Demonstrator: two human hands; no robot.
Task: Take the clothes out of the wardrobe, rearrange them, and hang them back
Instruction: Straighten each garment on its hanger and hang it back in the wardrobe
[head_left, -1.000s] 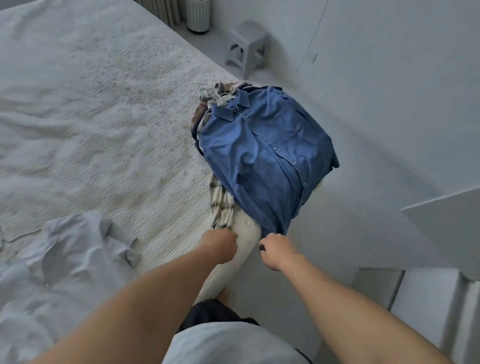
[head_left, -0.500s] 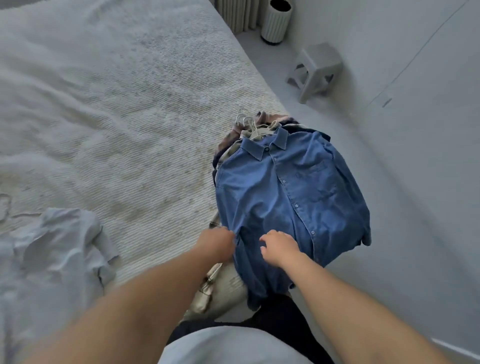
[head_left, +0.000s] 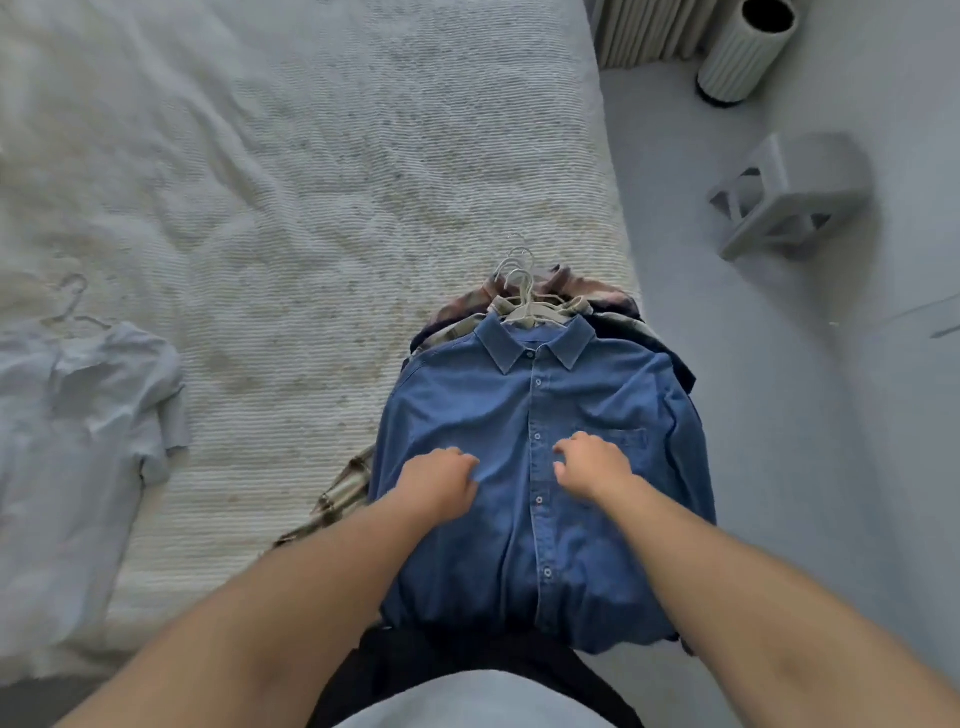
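Shirt, blue denim (head_left: 582, 415), topmost of a hangered stack on the bed (head_left: 311, 182) edge.
Left hand (head_left: 441, 486) and right hand (head_left: 589, 462) rest on its front, fingers curled into the cloth; white shirt (head_left: 78, 415) lies well left.

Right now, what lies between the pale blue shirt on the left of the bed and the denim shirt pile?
In the head view, only bare white textured bedspread lies between the pale blue shirt and the blue denim shirt topping the pile.
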